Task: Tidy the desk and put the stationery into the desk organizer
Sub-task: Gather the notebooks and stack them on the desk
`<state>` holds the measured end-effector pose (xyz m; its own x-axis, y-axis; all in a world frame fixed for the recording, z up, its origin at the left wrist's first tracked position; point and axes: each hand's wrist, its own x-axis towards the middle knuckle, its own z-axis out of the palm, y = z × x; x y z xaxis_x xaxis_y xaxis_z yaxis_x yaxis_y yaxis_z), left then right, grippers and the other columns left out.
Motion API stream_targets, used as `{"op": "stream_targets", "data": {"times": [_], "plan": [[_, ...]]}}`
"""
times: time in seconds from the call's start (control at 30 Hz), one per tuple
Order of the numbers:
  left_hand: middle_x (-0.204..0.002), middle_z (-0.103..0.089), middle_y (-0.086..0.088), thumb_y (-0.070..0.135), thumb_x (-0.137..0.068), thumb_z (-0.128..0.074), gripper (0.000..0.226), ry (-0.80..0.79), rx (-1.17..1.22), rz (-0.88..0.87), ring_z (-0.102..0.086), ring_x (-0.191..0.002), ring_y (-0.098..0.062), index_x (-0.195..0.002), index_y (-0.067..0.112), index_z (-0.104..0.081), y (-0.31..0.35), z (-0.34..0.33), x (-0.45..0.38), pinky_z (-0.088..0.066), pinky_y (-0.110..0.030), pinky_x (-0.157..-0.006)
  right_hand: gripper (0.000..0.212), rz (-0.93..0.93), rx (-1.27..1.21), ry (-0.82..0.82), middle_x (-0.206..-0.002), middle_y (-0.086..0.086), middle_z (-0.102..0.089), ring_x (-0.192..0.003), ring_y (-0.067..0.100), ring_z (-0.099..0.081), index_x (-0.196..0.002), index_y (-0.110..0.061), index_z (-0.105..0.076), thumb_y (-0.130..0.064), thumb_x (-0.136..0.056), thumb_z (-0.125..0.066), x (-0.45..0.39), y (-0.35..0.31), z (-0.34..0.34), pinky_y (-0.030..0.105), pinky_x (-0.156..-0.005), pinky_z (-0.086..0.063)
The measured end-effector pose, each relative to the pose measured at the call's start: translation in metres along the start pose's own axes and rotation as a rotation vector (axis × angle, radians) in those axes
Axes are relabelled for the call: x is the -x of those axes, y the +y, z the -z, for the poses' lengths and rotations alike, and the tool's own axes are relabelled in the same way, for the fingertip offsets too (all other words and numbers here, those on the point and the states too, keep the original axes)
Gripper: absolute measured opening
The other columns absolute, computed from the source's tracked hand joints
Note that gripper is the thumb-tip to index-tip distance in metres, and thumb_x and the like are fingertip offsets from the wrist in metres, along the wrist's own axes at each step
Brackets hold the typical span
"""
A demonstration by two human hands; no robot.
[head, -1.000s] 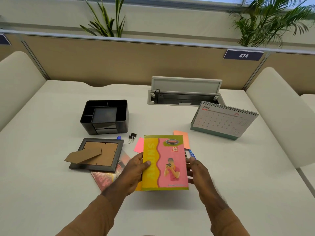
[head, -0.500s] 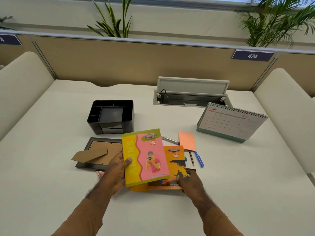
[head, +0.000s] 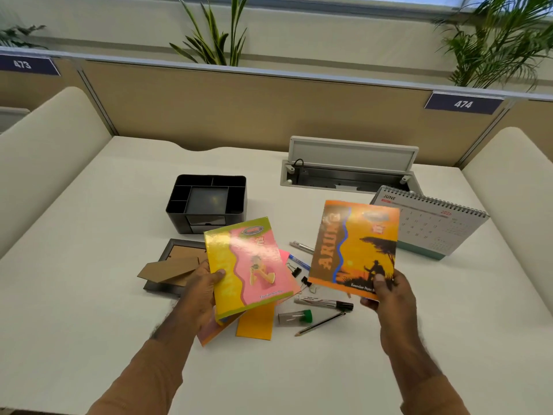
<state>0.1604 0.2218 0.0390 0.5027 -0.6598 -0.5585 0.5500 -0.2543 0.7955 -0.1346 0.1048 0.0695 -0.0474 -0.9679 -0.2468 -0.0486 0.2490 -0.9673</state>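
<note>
organizer (head: 206,202) beyond l hand (head: 199,290), r hand (head: 389,298) apart

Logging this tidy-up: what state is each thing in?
Pink notebook: held by left hand.
Orange notebook: held up by right hand.
Organizer: empty.
Cable hatch: lid open.
Photo frame: face down.
Marker: capped.

My left hand (head: 200,290) and right hand (head: 390,298) are bare, and brown long sleeves (head: 140,381) cover both my forearms.
</note>
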Motion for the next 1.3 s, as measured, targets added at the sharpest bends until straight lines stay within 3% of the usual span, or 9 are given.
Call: {"op": "stream_targets", "data": {"times": [0.2,0.33,0.5,0.6,0.73,0.97,1.07,1.17,1.3], "plan": [[-0.115,-0.065,-0.013,0.001,-0.097,-0.044,0.033,-0.05,-0.006,0.017,-0.066,-0.093,-0.032,-0.127,0.013,-0.051,-0.008,-0.016,0.005,-0.055,-0.041,-0.069,0.023,-0.027,0.041,-0.253,-0.103,0.008,-0.071,-0.085,0.027,-0.071,-0.118,-0.019,-0.059,-0.014,-0.098,-0.05,0.022,0.0,-0.046,0.033,-0.057,-0.056],[-0.111,-0.067,-0.013,0.012,-0.101,-0.039,0.028,-0.079,0.074,0.061,-0.069,-0.087,-0.03,-0.126,0.017,-0.051,-0.01,-0.024,0.012,-0.059,-0.038,-0.056,0.02,-0.033,0.138,-0.348,-0.096,0.004,-0.07,-0.074,0.016,-0.069,-0.115,-0.022,-0.056,-0.016,-0.098,-0.048,0.036,0.007,-0.071,0.027,-0.05,-0.054],[-0.112,-0.069,-0.015,0.026,-0.103,-0.036,0.03,-0.121,0.159,0.108,-0.07,-0.09,-0.034,-0.125,0.021,-0.054,-0.01,-0.019,0.014,-0.059,-0.047,-0.068,0.015,-0.055,0.236,-0.392,-0.094,-0.001,-0.069,-0.077,0.013,-0.07,-0.112,-0.027,-0.053,-0.021,-0.099,-0.048,0.039,0.011,-0.08,0.023,-0.05,-0.052],[-0.107,-0.071,-0.014,0.031,-0.102,-0.035,0.031,-0.128,0.204,0.115,-0.072,-0.084,-0.032,-0.123,0.02,-0.056,-0.01,-0.017,0.014,-0.06,-0.046,-0.066,0.019,-0.061,0.279,-0.399,-0.098,-0.003,-0.068,-0.083,0.012,-0.069,-0.116,-0.026,-0.052,-0.023,-0.099,-0.048,0.036,0.013,-0.083,0.024,-0.058,-0.055],[-0.117,-0.067,-0.017,0.021,-0.1,-0.04,0.031,-0.161,0.212,0.113,-0.07,-0.086,-0.034,-0.128,0.016,-0.054,-0.011,-0.015,0.015,-0.058,-0.05,-0.072,0.014,-0.01,0.34,-0.392,-0.098,-0.002,-0.07,-0.084,0.011,-0.069,-0.108,-0.025,-0.058,-0.027,-0.097,-0.051,0.036,0.017,-0.09,0.025,-0.062,-0.054],[-0.123,-0.064,-0.016,0.018,-0.1,-0.043,0.031,-0.125,0.223,0.117,-0.059,-0.108,-0.04,-0.129,0.018,-0.054,-0.009,-0.004,0.014,-0.045,-0.055,-0.092,0.019,0.147,0.638,-0.433,-0.091,-0.016,-0.059,-0.08,-0.005,-0.053,-0.108,-0.024,-0.062,-0.035,-0.094,-0.054,0.043,0.017,-0.101,0.009,-0.06,-0.031],[-0.117,-0.066,-0.015,0.016,-0.1,-0.042,0.028,-0.123,0.235,0.1,-0.065,-0.096,-0.036,-0.124,0.019,-0.056,-0.007,0.003,0.015,-0.054,-0.055,-0.079,0.028,0.216,0.671,-0.474,-0.104,-0.007,-0.064,-0.095,0.008,-0.055,-0.114,-0.025,-0.065,-0.039,-0.092,-0.055,0.041,0.02,-0.106,0.011,-0.066,-0.034],[-0.101,-0.07,-0.012,0.009,-0.099,-0.039,0.027,-0.09,0.237,0.074,-0.071,-0.074,-0.027,-0.114,0.019,-0.06,-0.006,0.009,0.016,-0.059,-0.039,-0.056,0.032,0.261,0.733,-0.522,-0.106,-0.002,-0.059,-0.098,0.011,-0.053,-0.121,-0.03,-0.06,-0.042,-0.093,-0.054,0.038,0.022,-0.11,0.012,-0.065,-0.033],[-0.1,-0.07,-0.011,0.008,-0.098,-0.04,0.03,0.003,0.219,0.014,-0.067,-0.08,-0.028,-0.12,0.014,-0.059,-0.005,0.028,0.011,-0.057,-0.038,-0.066,0.042,0.235,0.747,-0.479,-0.124,0.005,-0.056,-0.105,0.012,-0.051,-0.136,-0.028,-0.049,-0.044,-0.098,-0.041,0.029,0.026,-0.114,0.027,-0.083,-0.041]]}}
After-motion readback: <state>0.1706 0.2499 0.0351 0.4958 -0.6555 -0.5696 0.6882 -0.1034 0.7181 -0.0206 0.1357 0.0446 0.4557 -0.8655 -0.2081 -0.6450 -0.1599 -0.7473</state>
